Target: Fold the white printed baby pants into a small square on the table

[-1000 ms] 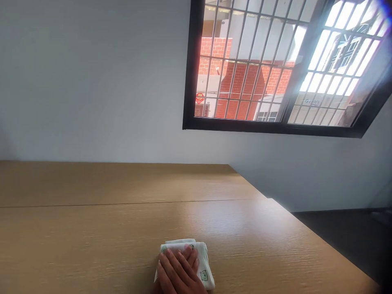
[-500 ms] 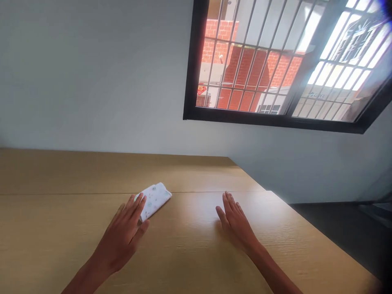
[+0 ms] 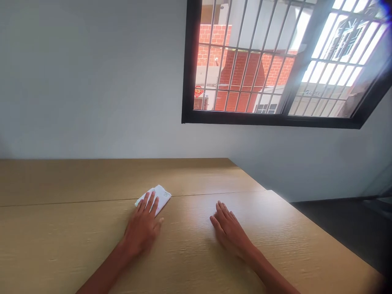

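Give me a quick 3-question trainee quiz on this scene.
1. Which hand has its fingers on the folded white cloth?
2. True or false: the right hand rests palm down on the wooden table, apart from the cloth.
3. What shows through the barred window?

Key:
1. The left hand.
2. True.
3. A red brick wall.

Folded cloth (image 3: 162, 195) partly hidden by left hand (image 3: 142, 228), its print too small to tell
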Tool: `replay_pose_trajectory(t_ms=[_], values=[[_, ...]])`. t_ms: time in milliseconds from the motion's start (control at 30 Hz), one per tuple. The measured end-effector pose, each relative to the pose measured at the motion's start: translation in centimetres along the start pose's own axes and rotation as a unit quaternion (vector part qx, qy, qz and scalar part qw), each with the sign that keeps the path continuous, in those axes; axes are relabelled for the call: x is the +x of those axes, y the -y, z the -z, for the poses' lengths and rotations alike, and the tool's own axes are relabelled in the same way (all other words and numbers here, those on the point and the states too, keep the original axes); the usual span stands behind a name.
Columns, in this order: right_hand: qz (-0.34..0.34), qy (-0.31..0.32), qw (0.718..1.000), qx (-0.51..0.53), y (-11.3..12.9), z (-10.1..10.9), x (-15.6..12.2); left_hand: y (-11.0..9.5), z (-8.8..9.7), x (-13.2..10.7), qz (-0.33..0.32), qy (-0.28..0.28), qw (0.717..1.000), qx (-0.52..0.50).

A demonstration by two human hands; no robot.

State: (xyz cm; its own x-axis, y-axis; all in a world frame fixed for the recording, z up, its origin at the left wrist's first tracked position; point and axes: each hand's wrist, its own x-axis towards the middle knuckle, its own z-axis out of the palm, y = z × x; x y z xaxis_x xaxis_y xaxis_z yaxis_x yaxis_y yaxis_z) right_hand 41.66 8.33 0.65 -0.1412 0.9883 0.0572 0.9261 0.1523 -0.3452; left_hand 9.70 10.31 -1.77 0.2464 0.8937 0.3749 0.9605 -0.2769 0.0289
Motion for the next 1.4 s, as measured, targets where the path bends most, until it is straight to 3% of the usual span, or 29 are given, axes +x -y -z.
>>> replay_pose_trajectory(t_ms=[100,167,333,433,567,667,733,800,933,1033,1100,1233,1400], values=[[0.000,0.026,1.000,-0.009,0.2,-0.2,-0.3,-0.1,-1.4,3.1,0.041,-0.005,0.999,-0.001],[0.002,0.031,0.999,-0.011,0.1,-0.3,-0.5,-0.1,-2.5,3.9,0.059,0.003,0.998,-0.007],[0.035,0.032,0.999,-0.009,0.3,-0.6,-1.0,-1.2,-3.3,1.2,0.019,0.050,0.998,-0.039],[0.062,0.048,0.997,-0.013,1.1,-0.9,-1.4,-2.5,-1.9,-1.6,-0.012,0.084,0.995,-0.051],[0.097,0.055,0.994,-0.006,2.2,-1.1,-2.0,-5.3,1.4,-4.9,-0.047,0.136,0.987,-0.074],[0.114,0.063,0.991,-0.006,2.6,-1.1,-2.2,-7.3,3.7,-5.4,-0.013,0.204,0.972,-0.113],[0.119,0.074,0.990,-0.007,2.7,-1.0,-2.4,-7.5,4.7,-4.3,0.013,0.210,0.970,-0.120],[0.121,0.082,0.989,-0.008,2.7,-0.8,-2.5,-6.5,5.0,-2.1,0.031,0.184,0.976,-0.112],[0.123,0.090,0.988,-0.012,2.8,-0.4,-2.6,-2.5,4.0,3.2,0.110,0.140,0.980,-0.091],[0.134,0.089,0.987,-0.002,2.9,-0.3,-2.6,-1.1,3.0,4.5,0.149,0.149,0.971,-0.117],[0.155,0.076,0.985,0.021,3.1,-0.4,-2.7,-1.8,2.5,3.3,0.138,0.162,0.966,-0.147],[0.223,0.027,0.967,0.116,3.4,-0.6,-3.4,-5.5,3.4,-1.4,0.061,0.193,0.954,-0.219],[0.278,0.065,0.904,0.318,3.3,-0.5,-4.2,-8.8,6.1,-4.3,0.031,0.194,0.940,-0.278]])
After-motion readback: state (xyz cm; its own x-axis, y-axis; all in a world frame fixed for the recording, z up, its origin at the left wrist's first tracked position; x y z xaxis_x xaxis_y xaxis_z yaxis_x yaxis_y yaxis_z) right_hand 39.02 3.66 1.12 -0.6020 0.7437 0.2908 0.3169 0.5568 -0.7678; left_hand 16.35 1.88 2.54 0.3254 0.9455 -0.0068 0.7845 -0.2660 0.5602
